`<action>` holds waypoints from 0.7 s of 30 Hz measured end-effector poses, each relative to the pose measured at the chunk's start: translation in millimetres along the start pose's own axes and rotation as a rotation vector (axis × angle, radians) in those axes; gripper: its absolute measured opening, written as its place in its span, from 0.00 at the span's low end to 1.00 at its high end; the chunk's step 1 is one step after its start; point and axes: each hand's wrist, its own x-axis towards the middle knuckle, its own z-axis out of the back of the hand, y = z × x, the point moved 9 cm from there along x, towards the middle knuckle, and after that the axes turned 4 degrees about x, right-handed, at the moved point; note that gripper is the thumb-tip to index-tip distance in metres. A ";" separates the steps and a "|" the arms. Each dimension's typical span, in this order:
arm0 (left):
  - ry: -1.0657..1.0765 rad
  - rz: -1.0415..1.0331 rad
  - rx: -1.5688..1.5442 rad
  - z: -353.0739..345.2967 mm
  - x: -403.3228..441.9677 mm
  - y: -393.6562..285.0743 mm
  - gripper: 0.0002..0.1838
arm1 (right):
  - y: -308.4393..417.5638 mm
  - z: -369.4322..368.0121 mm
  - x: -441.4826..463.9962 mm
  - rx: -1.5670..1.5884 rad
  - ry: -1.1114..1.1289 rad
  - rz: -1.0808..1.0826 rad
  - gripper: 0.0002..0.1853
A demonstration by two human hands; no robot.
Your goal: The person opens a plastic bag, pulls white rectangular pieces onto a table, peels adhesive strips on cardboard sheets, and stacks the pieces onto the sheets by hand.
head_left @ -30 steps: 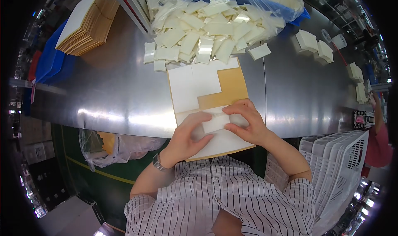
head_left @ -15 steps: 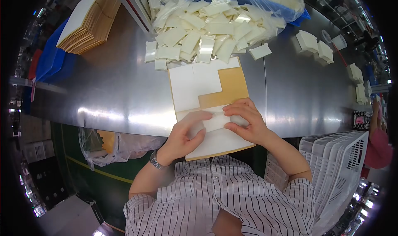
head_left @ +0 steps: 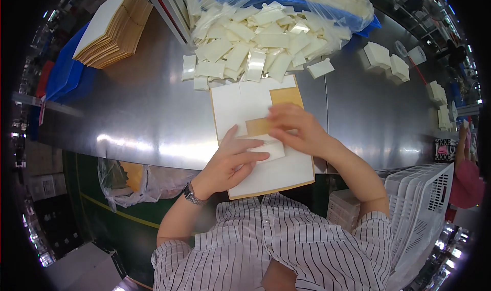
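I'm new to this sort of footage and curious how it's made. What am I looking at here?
There is no machine: a person works with two bare hands. Every picture comes from one camera worn on that person's head, looking forward and down.

On the metal table lies a flat board, white with some tan showing. Beyond it is a heap of pale pieces; at the far left stands a stack of boards.

The left hand rests its fingers on a small white piece on the board. The right hand is over the board, blurred, so I can't tell whether it holds anything.
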 end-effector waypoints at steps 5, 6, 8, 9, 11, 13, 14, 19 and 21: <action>-0.003 0.016 -0.008 0.4 0.4 3.5 0.20 | -8.6 -11.3 44.8 -0.260 -0.093 0.055 0.20; -0.022 0.020 -0.021 2.4 2.3 4.1 0.19 | -10.3 -9.4 48.7 -0.292 -0.137 0.056 0.20; -0.039 0.022 -0.037 4.8 2.1 4.2 0.18 | -13.5 -4.0 54.0 -0.325 -0.181 0.053 0.19; -0.031 0.012 -0.026 4.5 2.6 3.3 0.18 | -29.4 17.1 55.4 -0.139 -0.337 -0.125 0.17; -0.023 0.000 -0.013 6.0 3.2 1.7 0.18 | -49.0 40.1 50.3 0.049 -0.492 -0.302 0.14; -0.110 -0.014 -0.043 19.8 4.3 -0.9 0.18 | -59.3 70.0 36.7 0.250 -0.639 -0.306 0.14; -0.111 -0.013 -0.044 25.7 6.4 2.6 0.18 | -56.5 74.3 30.9 0.249 -0.638 -0.307 0.14; -0.403 0.019 0.555 102.7 53.3 44.0 0.19 | -41.2 55.1 -16.4 0.624 -0.561 -0.272 0.17; -0.420 0.047 0.698 119.2 72.4 70.7 0.20 | -28.1 40.9 -26.6 0.703 -0.499 -0.256 0.15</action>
